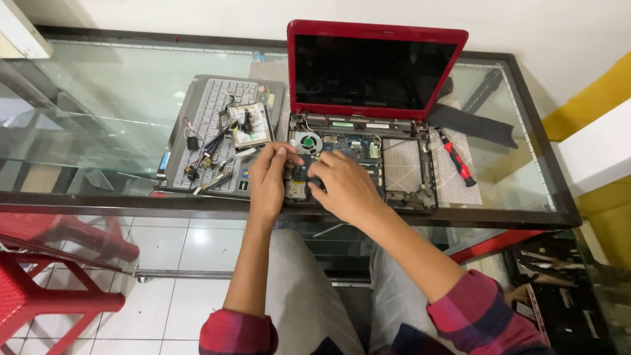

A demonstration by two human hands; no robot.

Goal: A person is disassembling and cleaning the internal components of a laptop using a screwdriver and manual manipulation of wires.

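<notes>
Hands first: your left hand (pixel 270 175) pinches its fingertips together at the left edge of the opened red laptop (pixel 365 128), though whatever it grips is too small to tell. Your right hand (pixel 343 187) lies palm down, fingers curled, on the exposed motherboard (pixel 348 151) beside the cooling fan (pixel 306 142). The laptop sits on the glass bench (pixel 110 91), between a detached keyboard (pixel 214 115) and a red-handled screwdriver (pixel 456 159).
</notes>
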